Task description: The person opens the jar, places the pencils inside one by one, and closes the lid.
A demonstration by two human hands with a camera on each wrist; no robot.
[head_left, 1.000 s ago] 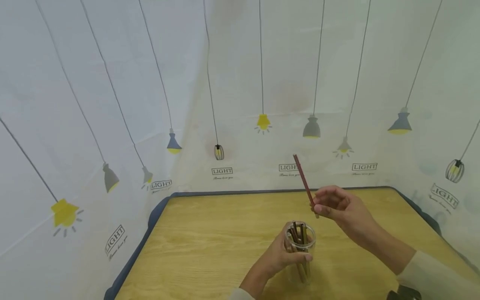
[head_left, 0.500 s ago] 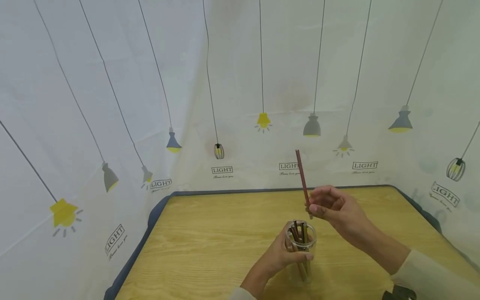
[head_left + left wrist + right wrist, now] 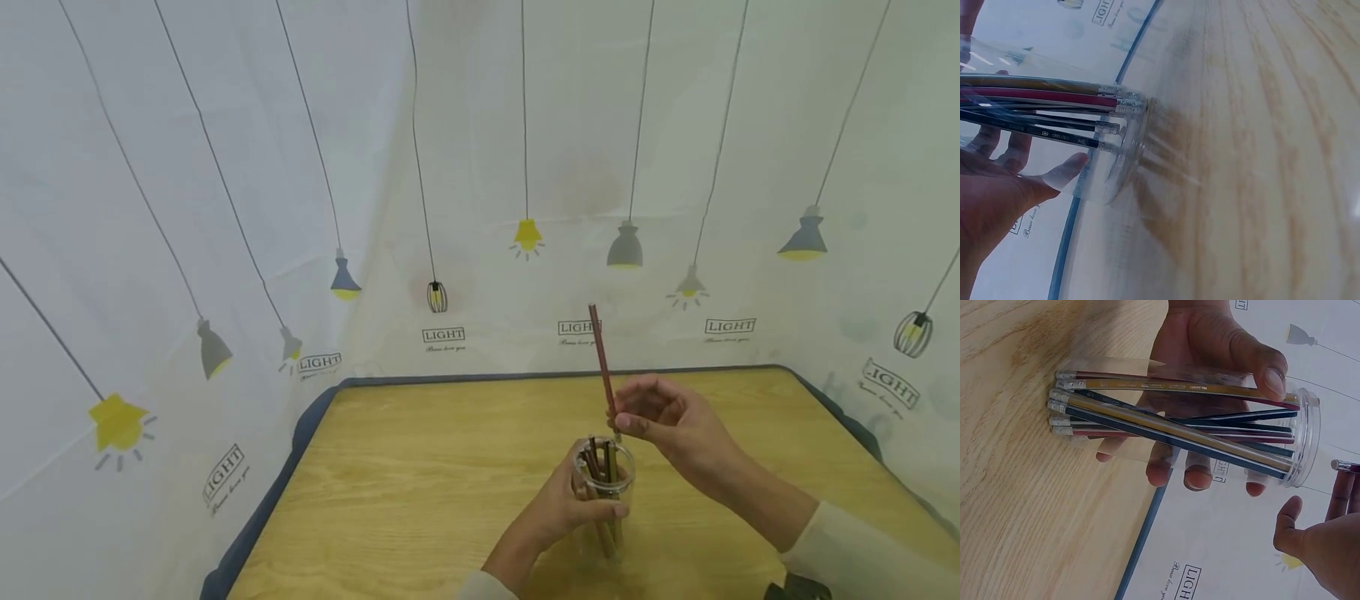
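Observation:
My left hand (image 3: 551, 512) grips a clear plastic jar (image 3: 1311, 440) from its left side, with thumb and fingers round the wall. Upright inside stand several pencils (image 3: 1166, 422) in red, ochre and dark colours, their eraser ends at the jar's bottom. In the left wrist view, the jar's base is right at the tabletop. My right hand (image 3: 678, 425) pinches a red pencil (image 3: 602, 358) near its lower, eraser end between thumb and fingers. That pencil tilts slightly left, and its eraser end overlaps the far right of the jar's rim in the head view.
A wood-grain table (image 3: 390, 483) with a dark blue edge (image 3: 450, 381) lies under both hands. White cloth (image 3: 480, 150) printed with hanging lamps rises behind it and on both sides. A dark object (image 3: 798, 587) shows at the bottom right, by the sleeve.
My right hand has shifted left and slightly down, bringing the red pencil's eraser end to the jar's rim. The pencil leans less than before. My left hand stays on the jar.

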